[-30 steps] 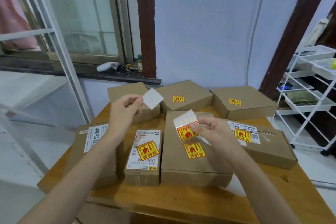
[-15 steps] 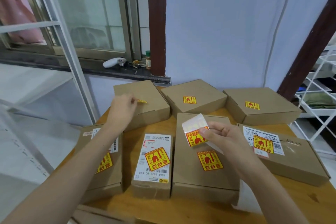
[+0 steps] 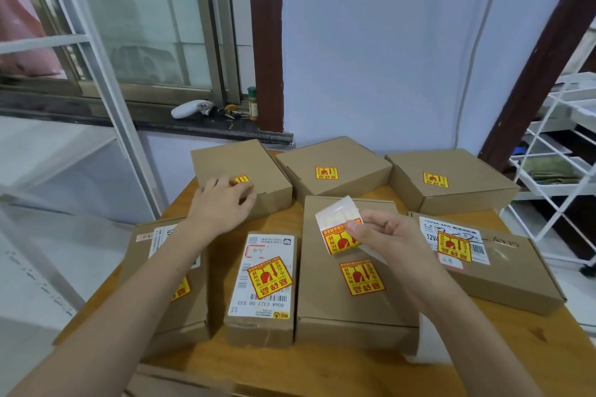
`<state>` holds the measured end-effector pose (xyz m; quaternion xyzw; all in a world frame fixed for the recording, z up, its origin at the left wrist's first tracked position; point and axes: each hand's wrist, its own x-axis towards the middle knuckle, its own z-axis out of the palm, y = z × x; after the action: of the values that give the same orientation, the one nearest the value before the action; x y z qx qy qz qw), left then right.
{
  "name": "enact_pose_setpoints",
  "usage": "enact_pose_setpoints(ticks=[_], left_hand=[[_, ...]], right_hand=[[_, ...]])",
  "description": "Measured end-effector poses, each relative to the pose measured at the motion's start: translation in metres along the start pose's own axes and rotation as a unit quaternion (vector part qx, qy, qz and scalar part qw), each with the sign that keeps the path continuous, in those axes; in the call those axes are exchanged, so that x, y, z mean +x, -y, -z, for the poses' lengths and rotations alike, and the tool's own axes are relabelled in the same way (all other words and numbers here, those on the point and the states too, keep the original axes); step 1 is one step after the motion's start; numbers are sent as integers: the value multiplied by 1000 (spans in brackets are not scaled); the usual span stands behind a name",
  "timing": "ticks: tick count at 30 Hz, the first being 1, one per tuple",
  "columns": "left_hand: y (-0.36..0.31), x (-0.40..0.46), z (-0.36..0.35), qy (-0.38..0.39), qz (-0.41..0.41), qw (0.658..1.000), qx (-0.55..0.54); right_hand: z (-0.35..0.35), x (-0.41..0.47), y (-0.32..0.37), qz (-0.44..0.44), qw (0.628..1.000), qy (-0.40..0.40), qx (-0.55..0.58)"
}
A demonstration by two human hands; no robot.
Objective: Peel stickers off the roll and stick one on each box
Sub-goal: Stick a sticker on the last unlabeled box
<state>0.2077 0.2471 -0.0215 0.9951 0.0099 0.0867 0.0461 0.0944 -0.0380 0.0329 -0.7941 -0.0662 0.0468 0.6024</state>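
7 cardboard boxes sit on the wooden table (image 3: pixel 322 371). The left hand (image 3: pixel 222 205) lies flat, fingers spread, on the upper-left box (image 3: pixel 238 167), its fingertips covering part of a yellow-and-red sticker (image 3: pixel 242 179) there. The right hand (image 3: pixel 383 235), at frame centre, pinches the sticker roll (image 3: pixel 337 229) between thumb and fingers, above the centre box (image 3: pixel 351 287). The other 6 boxes each show a yellow-and-red sticker on top. A white rack (image 3: pixel 561 171) stands at the right edge.

Brown cardboard boxes (image 3: pixel 335 306), yellow stickers (image 3: pixel 362 277) printed red, white sticker roll (image 3: pixel 338 224), orange-brown wooden bench (image 3: pixel 322 367), white rack (image 3: pixel 554 190)
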Motion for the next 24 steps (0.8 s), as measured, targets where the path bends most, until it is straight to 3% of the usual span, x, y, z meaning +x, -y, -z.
enact_pose_setpoints(ticks=[3, 6, 15, 24], left_hand=[[-5, -3, 4, 22, 7, 1000, 1], [-18, -14, 12, -27, -3, 998, -53], [-88, -68, 50, -85, -114, 959, -247], [-128, -123, 55, -61, -173, 945, -271]], right_hand=[[2, -2, 0, -11, 1000, -6, 2], [6, -5, -2, -25, 999, -30, 3], [36, -42, -1, -28, 996, -83, 13], [98, -110, -23, -33, 985, -168, -14]])
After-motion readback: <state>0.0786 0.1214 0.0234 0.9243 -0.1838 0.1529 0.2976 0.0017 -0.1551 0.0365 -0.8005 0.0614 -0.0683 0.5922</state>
